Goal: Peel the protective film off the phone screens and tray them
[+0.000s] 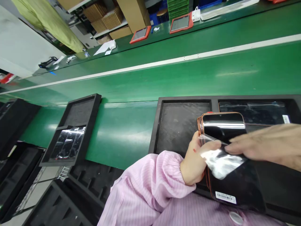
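My left hand (196, 161), in a pink striped sleeve, grips a stack of phones (237, 185) by its left edge. The phones have dark glossy screens and orange rims, and the top one has a white barcode label near its lower end. A crumpled clear plastic film (222, 163) lies across the top screen, with my left thumb on it. My right hand (270, 144) reaches in from the right with its fingertips at the film. It is smeared by motion, so its grip is unclear.
Beneath the hands lies a black tray (155, 125); film-covered dark screens (254, 108) fill its right compartment. Another black tray (90, 125) stands left on the green bench (127, 125), and several more are stacked lower left. Red-framed tablets (181, 23) sit on the far ledge.
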Tool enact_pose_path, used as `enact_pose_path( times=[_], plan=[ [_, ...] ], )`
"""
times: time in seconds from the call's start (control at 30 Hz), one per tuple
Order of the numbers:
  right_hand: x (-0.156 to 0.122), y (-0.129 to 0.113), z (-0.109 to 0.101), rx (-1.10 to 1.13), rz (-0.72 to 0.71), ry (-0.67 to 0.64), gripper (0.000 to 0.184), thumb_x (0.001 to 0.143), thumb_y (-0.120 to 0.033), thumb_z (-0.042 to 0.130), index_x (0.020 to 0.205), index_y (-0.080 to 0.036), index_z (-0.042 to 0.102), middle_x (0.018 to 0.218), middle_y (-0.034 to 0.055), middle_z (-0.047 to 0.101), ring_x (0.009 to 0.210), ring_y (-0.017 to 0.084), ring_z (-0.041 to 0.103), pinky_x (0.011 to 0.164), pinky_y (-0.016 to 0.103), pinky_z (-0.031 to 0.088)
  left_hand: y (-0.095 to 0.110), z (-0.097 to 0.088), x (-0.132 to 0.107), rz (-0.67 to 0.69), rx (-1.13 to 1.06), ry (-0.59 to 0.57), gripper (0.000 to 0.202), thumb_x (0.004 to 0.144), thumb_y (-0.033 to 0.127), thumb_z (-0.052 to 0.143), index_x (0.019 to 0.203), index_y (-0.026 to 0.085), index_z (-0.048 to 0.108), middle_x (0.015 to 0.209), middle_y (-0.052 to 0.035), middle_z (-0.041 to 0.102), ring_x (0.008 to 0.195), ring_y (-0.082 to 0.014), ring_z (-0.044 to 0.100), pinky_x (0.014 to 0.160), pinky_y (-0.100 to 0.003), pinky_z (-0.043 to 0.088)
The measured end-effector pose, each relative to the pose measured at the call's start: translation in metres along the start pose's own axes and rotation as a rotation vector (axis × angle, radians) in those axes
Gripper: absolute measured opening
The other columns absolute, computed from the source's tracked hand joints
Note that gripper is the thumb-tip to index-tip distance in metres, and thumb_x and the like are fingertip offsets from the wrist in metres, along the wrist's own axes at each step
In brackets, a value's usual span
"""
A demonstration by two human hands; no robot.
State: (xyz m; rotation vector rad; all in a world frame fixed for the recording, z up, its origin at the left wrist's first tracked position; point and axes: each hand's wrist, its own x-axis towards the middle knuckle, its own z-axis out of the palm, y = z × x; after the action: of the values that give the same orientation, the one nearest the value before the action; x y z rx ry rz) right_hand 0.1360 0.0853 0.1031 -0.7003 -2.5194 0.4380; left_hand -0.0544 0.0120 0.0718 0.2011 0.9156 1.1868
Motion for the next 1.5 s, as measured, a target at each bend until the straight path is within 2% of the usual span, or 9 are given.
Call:
enact_pose_path(
  times=[0.17, 0.3, 0.37, 0.7, 1.03, 1.17, 1.27, 1.37, 1.5],
  plan=[
    [0.018, -0.007, -0.001, 0.031, -0.009, -0.046, 0.016, 0.087, -0.041, 0.058, 0.09, -0.031, 0.07, 0.114, 0.0049, 0.064, 0.115, 0.031, 0.054, 0.092, 0.049, 0.047, 0.002, 0.0, 0.0, -0.007, -0.005, 0.022, 0.039, 0.059, 0.027, 0.075, 0.094, 0.018, 0.061, 0.088, -0.0011, 0.064, 0.087, -0.0194, 0.058, 0.086, -0.034, 0.041],
    [0.038, -0.002, 0.0, -0.02, -0.259, -0.103, 0.019, 0.09, -0.032, 0.054, 0.08, -0.031, 0.071, 0.122, 0.0048, 0.06, 0.116, 0.032, 0.052, 0.089, 0.05, 0.047, 0.003, 0.001, -0.001, -0.052, -0.022, 0.035, 0.041, 0.059, 0.029, 0.077, 0.094, 0.018, 0.058, 0.084, -0.0003, 0.062, 0.081, -0.0175, 0.057, 0.083, -0.034, 0.042],
    [0.041, 0.001, 0.004, -0.042, -0.283, -0.052, 0.023, 0.091, -0.031, 0.053, 0.075, -0.029, 0.069, 0.122, 0.007, 0.058, 0.114, 0.032, 0.052, 0.088, 0.051, 0.047, 0.003, 0.001, -0.001, -0.076, -0.039, 0.041, 0.039, 0.059, 0.027, 0.076, 0.091, 0.019, 0.056, 0.081, 0.0009, 0.061, 0.077, -0.0161, 0.056, 0.082, -0.033, 0.042],
    [0.042, 0.0, 0.035, 0.162, 0.169, 0.11, 0.028, 0.087, -0.034, 0.056, 0.061, -0.022, 0.055, 0.103, 0.0082, 0.058, 0.098, 0.026, 0.058, 0.08, 0.045, 0.048, 0.006, 0.0, 0.001, -0.13, -0.152, 0.041, 0.035, 0.062, 0.021, 0.072, 0.095, 0.021, 0.061, 0.084, 0.0011, 0.066, 0.08, -0.0151, 0.059, 0.078, -0.029, 0.043],
    [0.04, -0.001, 0.033, 0.355, 0.247, 0.139, 0.023, 0.08, -0.028, 0.062, 0.06, -0.02, 0.056, 0.111, 0.0086, 0.059, 0.107, 0.024, 0.054, 0.09, 0.041, 0.043, 0.004, 0.003, 0.001, -0.157, -0.139, 0.075, 0.043, 0.062, 0.022, 0.073, 0.104, 0.022, 0.064, 0.094, -0.0002, 0.071, 0.096, -0.0234, 0.064, 0.086, -0.032, 0.047],
    [0.036, 0.004, 0.02, 0.658, 0.508, 0.265, 0.031, 0.084, -0.052, 0.05, 0.082, -0.021, 0.053, 0.096, 0.007, 0.062, 0.089, 0.021, 0.06, 0.074, 0.034, 0.05, 0.005, 0.003, -0.002, -0.155, -0.085, 0.071, 0.041, 0.064, 0.029, 0.076, 0.102, 0.021, 0.065, 0.1, -0.0029, 0.071, 0.101, -0.0288, 0.065, 0.087, -0.038, 0.05],
    [0.029, -0.005, 0.015, 0.617, 0.723, 0.095, 0.035, 0.075, -0.053, 0.061, 0.084, -0.022, 0.048, 0.06, -0.003, 0.055, 0.053, 0.015, 0.052, 0.048, 0.027, 0.041, 0.002, 0.0, -0.003, -0.113, -0.06, 0.038, 0.037, 0.067, 0.033, 0.079, 0.099, 0.02, 0.066, 0.106, -0.0045, 0.07, 0.107, -0.0289, 0.062, 0.09, -0.039, 0.049],
    [0.023, -0.017, 0.015, 0.591, 0.747, -0.121, 0.029, 0.071, -0.041, 0.064, 0.086, -0.02, 0.05, 0.055, -0.0062, 0.052, 0.046, 0.013, 0.048, 0.043, 0.025, 0.036, -0.001, -0.001, -0.002, -0.029, -0.064, 0.007, 0.044, 0.068, 0.044, 0.08, 0.102, 0.02, 0.066, 0.115, -0.0049, 0.068, 0.114, -0.0276, 0.059, 0.095, -0.038, 0.048],
    [0.015, -0.013, 0.0, 0.753, 0.81, -0.051, 0.031, 0.078, -0.046, 0.056, 0.093, -0.019, 0.057, 0.062, -0.0034, 0.057, 0.05, 0.013, 0.053, 0.045, 0.024, 0.042, -0.001, 0.001, -0.003, -0.018, -0.051, 0.055, 0.045, 0.064, 0.039, 0.083, 0.103, 0.022, 0.067, 0.111, -0.0042, 0.07, 0.111, -0.0276, 0.061, 0.094, -0.038, 0.048]
  ],
)
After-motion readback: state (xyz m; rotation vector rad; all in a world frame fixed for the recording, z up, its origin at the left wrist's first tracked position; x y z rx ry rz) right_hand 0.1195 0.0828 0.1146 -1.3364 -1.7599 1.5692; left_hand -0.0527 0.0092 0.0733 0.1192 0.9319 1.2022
